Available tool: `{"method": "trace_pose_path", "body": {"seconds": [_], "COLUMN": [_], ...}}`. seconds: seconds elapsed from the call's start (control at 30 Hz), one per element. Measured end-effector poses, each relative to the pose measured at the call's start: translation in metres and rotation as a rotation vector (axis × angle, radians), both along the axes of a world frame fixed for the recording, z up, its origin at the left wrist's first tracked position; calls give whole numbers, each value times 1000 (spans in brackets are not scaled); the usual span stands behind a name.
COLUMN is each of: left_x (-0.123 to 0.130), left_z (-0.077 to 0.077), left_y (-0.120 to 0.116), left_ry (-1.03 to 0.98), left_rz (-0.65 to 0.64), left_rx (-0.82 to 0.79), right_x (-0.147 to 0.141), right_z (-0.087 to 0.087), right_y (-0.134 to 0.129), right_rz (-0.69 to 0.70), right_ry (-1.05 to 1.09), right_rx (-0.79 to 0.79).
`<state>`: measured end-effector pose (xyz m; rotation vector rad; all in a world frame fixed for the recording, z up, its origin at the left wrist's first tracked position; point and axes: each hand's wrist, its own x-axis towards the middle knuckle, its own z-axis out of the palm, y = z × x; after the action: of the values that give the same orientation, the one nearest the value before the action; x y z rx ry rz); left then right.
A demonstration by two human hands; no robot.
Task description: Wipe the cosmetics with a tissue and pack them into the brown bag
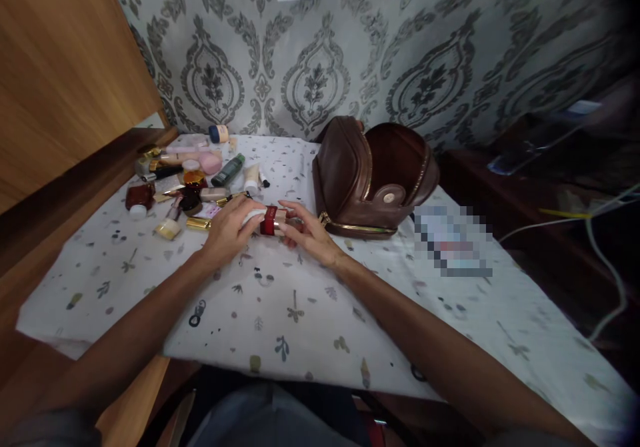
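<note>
"Grip?"

"Closed, both hands on a red-and-metallic bottle (pixel 270 221). My left hand (pixel 231 231) has its red end, plus something white; my right hand (pixel 314 239), the metallic end."

"Bottle where?"

"Over the patterned cloth (pixel 270 320); can't tell if touching. Open brown bag (pixel 343 177) just beyond my right, cosmetics (pixel 211 163) scattered beyond my left."

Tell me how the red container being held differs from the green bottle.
The red container has a shiny metallic part; the green bottle has a brighter green end. The left hand and right hand hold the container; the bottle lies on the cloth. Neither stands upright.
</note>
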<state>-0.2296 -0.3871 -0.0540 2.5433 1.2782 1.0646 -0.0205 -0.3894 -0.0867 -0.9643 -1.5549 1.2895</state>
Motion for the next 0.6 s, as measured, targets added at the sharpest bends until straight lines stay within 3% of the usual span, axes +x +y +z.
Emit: {"method": "trace_pose_path", "body": {"seconds": [0.2, 0.37, 0.6], "left_x": [5, 9, 9], "left_z": [-2, -3, 0], "left_y": [-6, -12, -12], "left_ry": [131, 185, 32], "left_rz": [38, 48, -20], "left_rx": [177, 282, 210], "right_x": [-11, -17, -12], "right_z": [2, 7, 11], "right_y": [0, 1, 0], "right_rz": [-142, -202, -223], "right_ry": [26, 106, 158], "right_rx": [-8, -143, -218]}}
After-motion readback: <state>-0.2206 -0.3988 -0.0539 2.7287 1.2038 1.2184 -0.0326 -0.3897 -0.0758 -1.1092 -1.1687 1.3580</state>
